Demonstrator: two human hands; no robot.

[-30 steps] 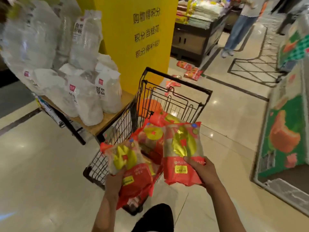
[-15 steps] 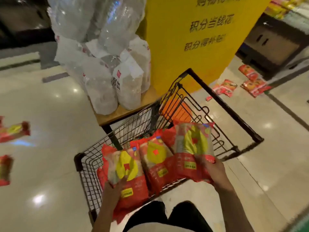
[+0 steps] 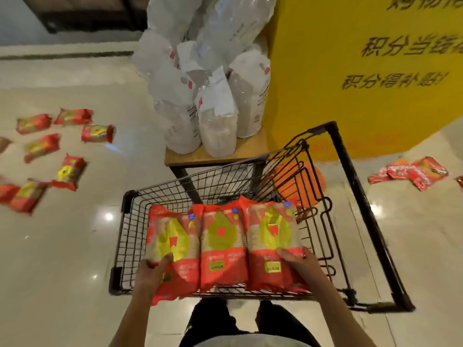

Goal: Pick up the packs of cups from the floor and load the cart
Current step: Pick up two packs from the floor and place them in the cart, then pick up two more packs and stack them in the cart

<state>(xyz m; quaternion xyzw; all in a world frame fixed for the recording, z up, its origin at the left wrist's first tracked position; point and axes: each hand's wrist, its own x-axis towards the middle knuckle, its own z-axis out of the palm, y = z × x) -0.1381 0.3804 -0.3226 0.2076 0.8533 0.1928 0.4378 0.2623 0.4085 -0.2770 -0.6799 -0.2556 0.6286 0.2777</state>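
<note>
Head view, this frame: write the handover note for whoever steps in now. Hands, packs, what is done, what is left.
Left hand: grips the left pack at its near end.
Right hand: holds the right pack at its near end.
Middle pack lies between them; all three sit side by side in the cart.
Done: three packs are in the basket, hands not yet let go.
Left: scattered packs on the floor at left, and a smaller pile on the floor at right past the cart handle. Release, then collect those.
</note>
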